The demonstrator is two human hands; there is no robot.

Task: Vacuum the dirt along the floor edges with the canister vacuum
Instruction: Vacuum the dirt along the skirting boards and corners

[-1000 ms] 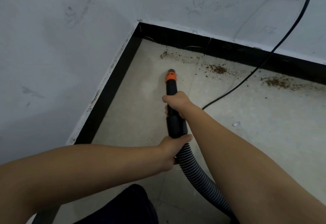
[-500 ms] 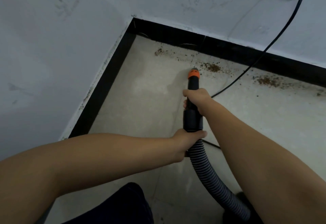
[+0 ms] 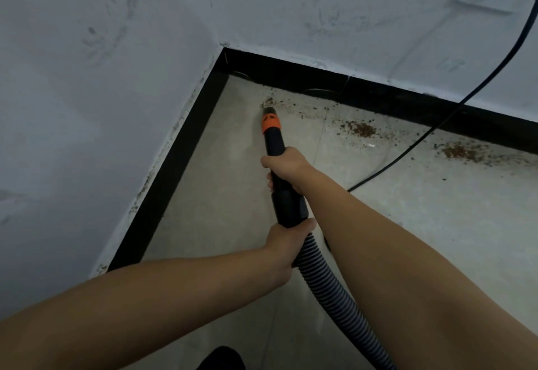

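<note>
Right hand [image 3: 286, 165] wraps wand [image 3: 276, 148]; left hand [image 3: 286, 243] clamps hose [image 3: 326, 282] at cuff. Both grips closed on tool. Orange-collared nozzle [image 3: 269, 114] sits at first dirt patch [image 3: 269, 103], near corner by skirting [image 3: 378, 96].

Risks:
- Nozzle held off skirting: crumbs tight against edge likely missed.
- Sideways sweep may scatter loose piles [image 3: 361, 129] instead of lifting them.
- Cord [image 3: 413, 142] lies across floor [image 3: 233, 195] beside further dirt [image 3: 460, 151]: nozzle may snag it.
- Hose kink under left grip may choke suction.
</note>
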